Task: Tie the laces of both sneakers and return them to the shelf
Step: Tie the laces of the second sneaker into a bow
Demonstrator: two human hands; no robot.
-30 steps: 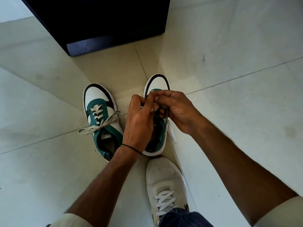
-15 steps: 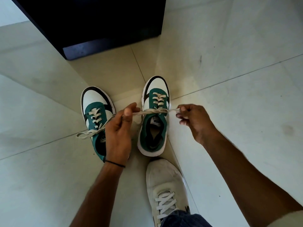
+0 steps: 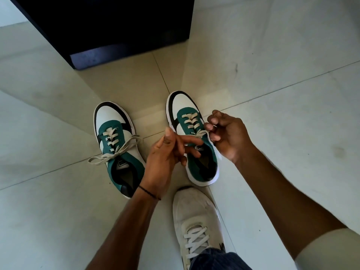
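The right sneaker [image 3: 196, 147] is placed on the tiled floor [image 3: 282, 117], and its lace [image 3: 201, 133] is pinched by the right hand [image 3: 228, 137]. The left hand [image 3: 165, 154] is held over it with fingers loosely curled. The left sneaker [image 3: 118, 145], already tied, is seen beside.

Very little print shows, and none of it can be read. The green, white and black leather sneaker at nine o'clock [image 3: 116, 145] carries a small white rectangular tongue label [image 3: 122, 163] with dark block characters, too small and blurred to make out. Its twin, the green and white sneaker at twelve o'clock [image 3: 191, 137], has a similar white tongue label [image 3: 199, 148], partly hidden behind a finger, also illegible. The worn white lace-up shoe at six o'clock [image 3: 196, 221] bears a dark mark [image 3: 222, 247] near its collar, unreadable.
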